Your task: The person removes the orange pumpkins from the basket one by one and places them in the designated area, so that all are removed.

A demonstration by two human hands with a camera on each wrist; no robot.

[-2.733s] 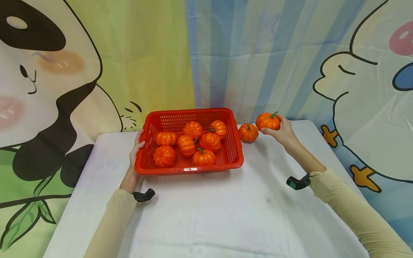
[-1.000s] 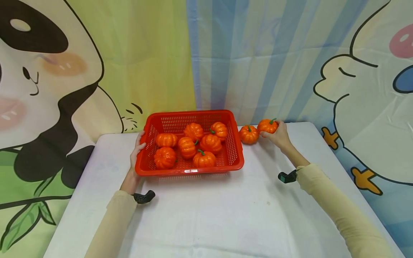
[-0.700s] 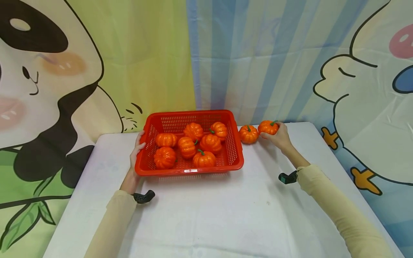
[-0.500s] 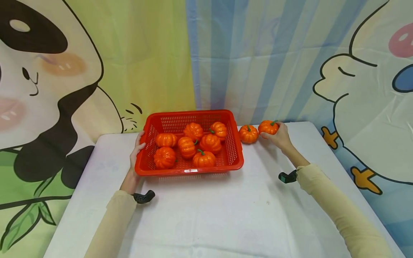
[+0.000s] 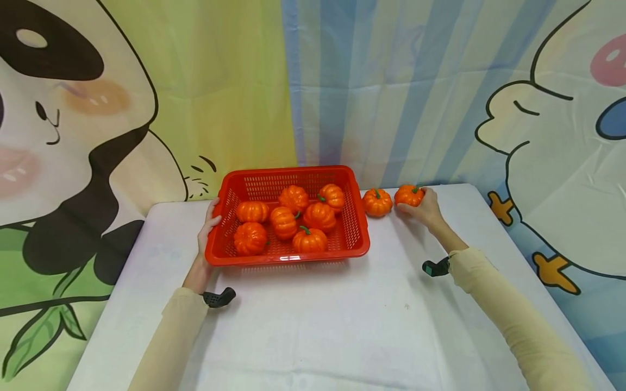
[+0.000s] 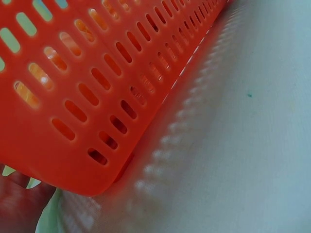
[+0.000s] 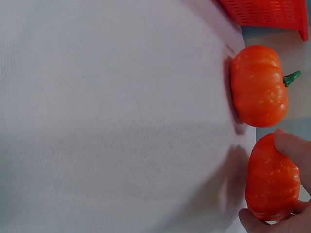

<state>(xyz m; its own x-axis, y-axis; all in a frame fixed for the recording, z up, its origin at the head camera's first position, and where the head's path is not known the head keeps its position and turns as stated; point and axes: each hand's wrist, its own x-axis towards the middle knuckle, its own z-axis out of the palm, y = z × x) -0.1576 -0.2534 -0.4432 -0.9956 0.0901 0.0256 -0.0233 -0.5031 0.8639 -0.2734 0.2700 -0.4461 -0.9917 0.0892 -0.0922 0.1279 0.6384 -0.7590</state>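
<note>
Right hand: our right hand (image 5: pixel 426 209) grasps a small orange pumpkin (image 5: pixel 408 195), thumb and fingers curled round it as it sits on the table (image 5: pixel 342 326) near the far right corner.
Held pumpkin: upright, green stem up, resting on the white tabletop; in the right wrist view fingers (image 7: pixel 294 150) wrap its side.
Second pumpkin: another pumpkin (image 5: pixel 377 202) stands just beside the held one, between it and the basket, apart from both.
Left hand: our left hand (image 5: pixel 207 228) grips the left rim of the red basket (image 5: pixel 293 175), thumb hooked over the edge.
Basket: at the table's far edge, middle, holding seven pumpkins (image 5: pixel 283 222).
</note>
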